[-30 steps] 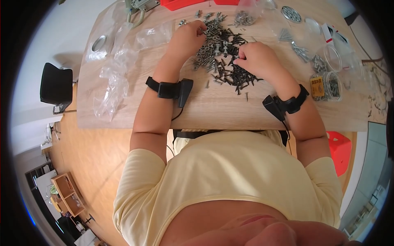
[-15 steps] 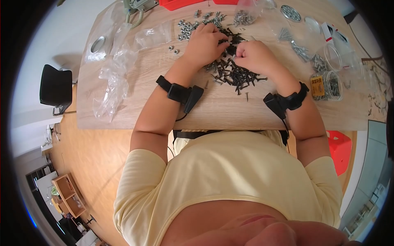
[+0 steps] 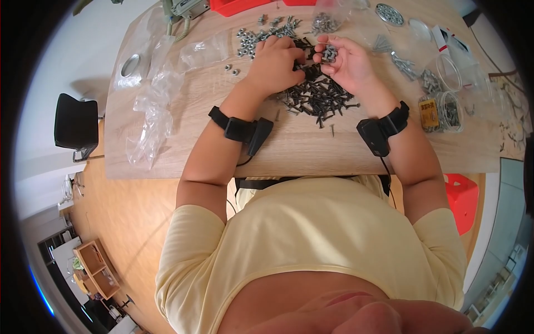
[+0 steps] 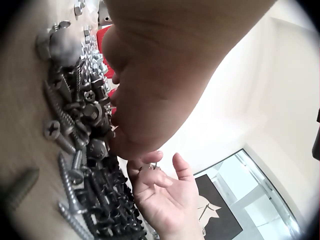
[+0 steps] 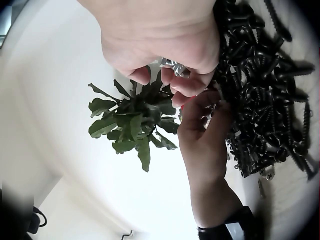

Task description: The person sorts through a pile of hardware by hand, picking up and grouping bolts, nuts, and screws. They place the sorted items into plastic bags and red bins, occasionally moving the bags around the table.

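Several silvery metal pieces [image 3: 329, 54] lie in the curled fingers of the right hand [image 3: 356, 65], turned palm up over the pile's upper right. A bolt-like piece [image 5: 176, 67] shows between those fingers in the right wrist view. The left hand [image 3: 272, 67] is on the pile's left side, palm down; in the right wrist view its thumb and fingers [image 5: 205, 117] pinch small shiny pieces, partly hidden. Black screws [image 3: 320, 99] spread below both hands. Grey screws and bolts [image 4: 65, 120] lie beside the left hand [image 4: 155, 95]. Silver nuts [image 3: 245, 45] sit left of the pile.
Clear plastic bags [image 3: 153, 114] and a round lid [image 3: 130, 65] lie at the left. At the right are a plastic jar with a yellow label [image 3: 430, 115], long screws [image 3: 404, 65] and a white box [image 3: 453, 44]. Red trays [image 3: 236, 5] stand at the back.
The left hand has moved right and down across the pile, uncovering silver nuts. The right hand has turned from palm down to palm up, showing the pieces in it.
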The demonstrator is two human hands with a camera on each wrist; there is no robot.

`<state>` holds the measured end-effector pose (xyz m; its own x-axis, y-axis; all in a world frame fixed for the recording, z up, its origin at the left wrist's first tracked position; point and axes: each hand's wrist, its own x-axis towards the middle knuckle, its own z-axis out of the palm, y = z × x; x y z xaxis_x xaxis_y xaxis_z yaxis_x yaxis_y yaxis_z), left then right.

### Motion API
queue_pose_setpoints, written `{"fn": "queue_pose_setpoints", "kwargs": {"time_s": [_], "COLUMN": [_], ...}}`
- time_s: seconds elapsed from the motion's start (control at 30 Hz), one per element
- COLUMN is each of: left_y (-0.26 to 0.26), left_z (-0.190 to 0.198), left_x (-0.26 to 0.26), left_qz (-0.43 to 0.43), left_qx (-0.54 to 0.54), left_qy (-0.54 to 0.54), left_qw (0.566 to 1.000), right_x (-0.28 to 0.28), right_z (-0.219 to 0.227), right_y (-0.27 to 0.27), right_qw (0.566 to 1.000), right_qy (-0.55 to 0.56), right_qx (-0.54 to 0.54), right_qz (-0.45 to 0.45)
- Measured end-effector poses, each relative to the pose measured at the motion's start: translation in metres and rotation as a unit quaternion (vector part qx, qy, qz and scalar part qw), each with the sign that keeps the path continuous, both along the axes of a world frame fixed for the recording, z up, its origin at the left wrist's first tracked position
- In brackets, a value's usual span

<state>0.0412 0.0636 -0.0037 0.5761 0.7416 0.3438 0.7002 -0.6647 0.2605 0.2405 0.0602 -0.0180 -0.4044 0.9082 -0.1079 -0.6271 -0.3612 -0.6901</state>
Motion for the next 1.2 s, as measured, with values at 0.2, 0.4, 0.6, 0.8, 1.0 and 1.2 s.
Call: {"fn": "queue_pose_setpoints", "kwargs": {"time_s": [0.2,0.4,0.6,0.8,1.0,1.2], "left_y": [0.005,0.009,0.005,0.005,0.007,0.006], "left_z": [0.024,0.025,0.038,0.030,0.024,0.043], "left_x": [0.001,-0.009,-0.027,-0.024,-0.022,-0.018], "left_qz": [-0.034,-0.091,-0.143,-0.151,-0.158,-0.128], "left_qx": [0.015,-0.025,-0.136,-0.125,-0.136,-0.086], "left_qy": [-0.155,-0.198,-0.080,0.015,0.006,-0.201], "left_qw": [0.987,0.976,0.977,0.980,0.978,0.967], "right_x": [-0.013,-0.012,-0.012,-0.016,-0.014,-0.021], "right_z": [0.003,0.008,0.003,0.008,0.001,0.012], "right_y": [-0.005,-0.009,-0.010,-0.012,-0.009,-0.016], "right_qw": [0.998,0.995,0.997,0.998,0.998,0.998], "right_qy": [0.010,0.026,0.007,-0.006,-0.017,-0.028], "right_qx": [-0.026,-0.049,-0.048,-0.067,-0.062,-0.057], "right_qz": [-0.053,0.085,0.053,-0.014,-0.010,0.009]}}
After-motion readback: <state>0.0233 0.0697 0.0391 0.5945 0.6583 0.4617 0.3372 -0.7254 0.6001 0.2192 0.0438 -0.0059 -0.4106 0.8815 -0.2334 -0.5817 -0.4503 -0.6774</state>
